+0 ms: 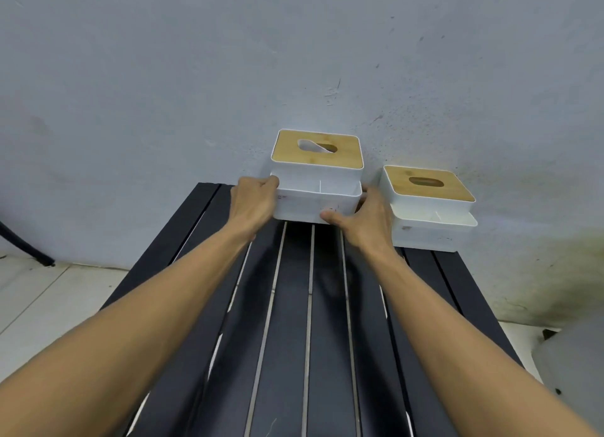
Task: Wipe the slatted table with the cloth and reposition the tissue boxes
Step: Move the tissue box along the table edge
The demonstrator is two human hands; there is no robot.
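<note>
Pale blue, scuffed wall (163, 77) rises behind a dark slatted tabletop (294, 338), with light floor (49, 299) tiles showing off to the left. Both bare arms reach out over the slats to the far end. Between the two sets of fingers is the left box (317, 175), white with a wooden lid and an oval slot. The left hand (253, 204) grasps its left side, fingers (266, 183) curled over the rim of the lower tray. The right hand (366, 221) grasps its right side, thumb pressed on the front face and the other fingers wrapped round behind. Whether this box rests on the slats or is lifted just off them, I cannot tell. Just to the right of the right hand's fingers, not touching them, the right box (428, 207) stands on the tabletop against the wall.
</note>
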